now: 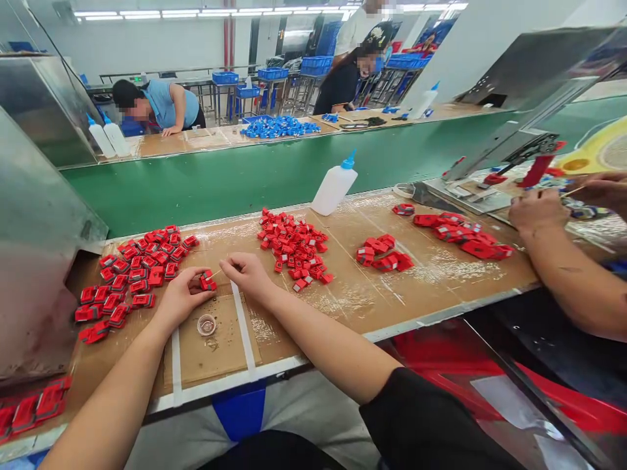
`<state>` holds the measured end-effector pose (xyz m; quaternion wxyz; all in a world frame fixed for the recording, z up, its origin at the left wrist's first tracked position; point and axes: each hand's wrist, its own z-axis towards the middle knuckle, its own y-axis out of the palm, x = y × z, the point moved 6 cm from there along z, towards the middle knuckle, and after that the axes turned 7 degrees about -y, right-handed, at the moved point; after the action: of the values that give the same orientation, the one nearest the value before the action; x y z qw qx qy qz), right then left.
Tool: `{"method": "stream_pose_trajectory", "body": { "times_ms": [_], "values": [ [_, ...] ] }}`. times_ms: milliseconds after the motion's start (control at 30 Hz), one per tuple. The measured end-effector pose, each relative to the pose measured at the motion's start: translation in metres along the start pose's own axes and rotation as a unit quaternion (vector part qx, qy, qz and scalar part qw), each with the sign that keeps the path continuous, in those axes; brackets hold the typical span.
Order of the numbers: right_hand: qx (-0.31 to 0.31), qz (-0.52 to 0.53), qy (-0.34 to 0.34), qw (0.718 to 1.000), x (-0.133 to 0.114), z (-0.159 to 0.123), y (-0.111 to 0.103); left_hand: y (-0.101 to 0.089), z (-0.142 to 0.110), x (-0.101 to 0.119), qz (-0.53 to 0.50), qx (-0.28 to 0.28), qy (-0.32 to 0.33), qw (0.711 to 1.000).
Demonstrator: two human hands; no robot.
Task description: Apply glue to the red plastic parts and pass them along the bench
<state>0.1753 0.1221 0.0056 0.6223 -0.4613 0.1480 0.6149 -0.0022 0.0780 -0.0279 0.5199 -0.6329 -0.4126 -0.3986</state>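
My left hand (183, 294) is closed on a small red plastic part (208, 281), gripping it between thumb and fingers above the cardboard mat. My right hand (249, 274) pinches a thin pale stick (217, 274), whose tip points at the red part. Whether the tip touches it is too small to tell. Just below my left hand, a small round clear cup (206, 325) sits on the cardboard mat (191, 362). A heap of red frame-like parts (142, 264) lies left of my left hand. Smaller red pieces (294, 245) are piled beyond my right hand.
A white squeeze bottle (336, 189) with a blue tip stands by the green divider (220, 189). More red parts (385, 253) lie to the right. A co-worker's hands (543, 209) work at the right near a metal stand (470, 192). A metal housing (34, 261) borders the left.
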Motion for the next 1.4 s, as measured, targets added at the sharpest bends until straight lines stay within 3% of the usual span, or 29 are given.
{"method": "stream_pose_trajectory", "body": {
  "times_ms": [233, 833, 900, 967, 1067, 1133, 1200, 1300, 1400],
  "values": [
    [-0.029, -0.010, -0.008, 0.999, 0.009, -0.002, 0.010, 0.000, 0.002, -0.004, -0.009, -0.002, 0.006, 1.000],
    [-0.002, -0.047, -0.035, 0.998, -0.006, -0.001, -0.004, -0.001, 0.003, -0.005, 0.006, 0.003, -0.006, 1.000],
    [-0.046, -0.011, -0.075, 0.996, -0.017, -0.005, 0.000, -0.002, 0.004, -0.006, -0.004, 0.002, -0.005, 1.000],
    [-0.143, 0.005, -0.134, 0.981, -0.031, -0.012, 0.013, -0.003, 0.005, -0.006, -0.020, -0.006, -0.004, 1.000],
    [-0.266, -0.062, -0.197, 0.941, -0.046, -0.024, 0.033, -0.005, 0.006, -0.006, -0.034, -0.014, -0.010, 0.999],
    [-0.301, -0.122, -0.201, 0.924, -0.049, -0.025, 0.035, -0.007, 0.006, -0.007, -0.035, -0.016, -0.016, 0.999],
    [-0.295, -0.180, -0.161, 0.925, -0.046, -0.019, 0.021, -0.008, 0.008, -0.008, -0.039, -0.027, -0.024, 0.999],
    [-0.220, -0.312, -0.038, 0.924, -0.033, -0.010, -0.031, -0.008, 0.009, -0.008, -0.052, -0.041, -0.030, 0.997],
    [-0.211, -0.450, 0.066, 0.865, -0.014, -0.018, -0.083, -0.009, 0.010, -0.005, -0.079, -0.030, -0.019, 0.996]
  ]
}}
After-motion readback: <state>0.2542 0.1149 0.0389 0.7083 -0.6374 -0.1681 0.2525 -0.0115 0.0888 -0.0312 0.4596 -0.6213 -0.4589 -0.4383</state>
